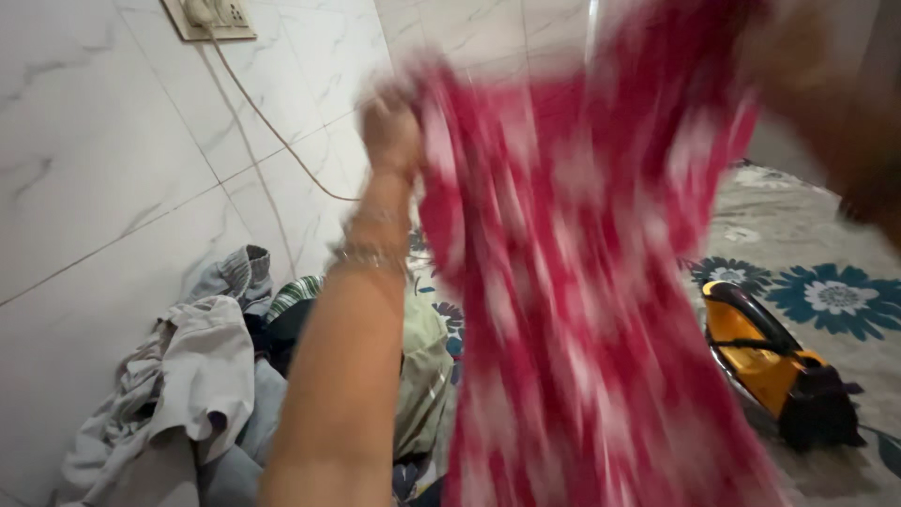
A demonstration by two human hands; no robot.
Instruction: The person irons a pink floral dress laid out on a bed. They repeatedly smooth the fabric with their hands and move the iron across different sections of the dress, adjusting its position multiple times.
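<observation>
Clutching the blurred red cloth (582, 282), the left hand (389, 127) grips it; right hand's grip is indistinct.

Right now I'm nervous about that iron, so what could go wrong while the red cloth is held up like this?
The red patterned cloth hangs just beside the orange iron lying on the floral sheet; its lower edge might brush the iron. The left hand holds only one top edge, so that grip might slip. The right hand is too blurred to judge.
</observation>
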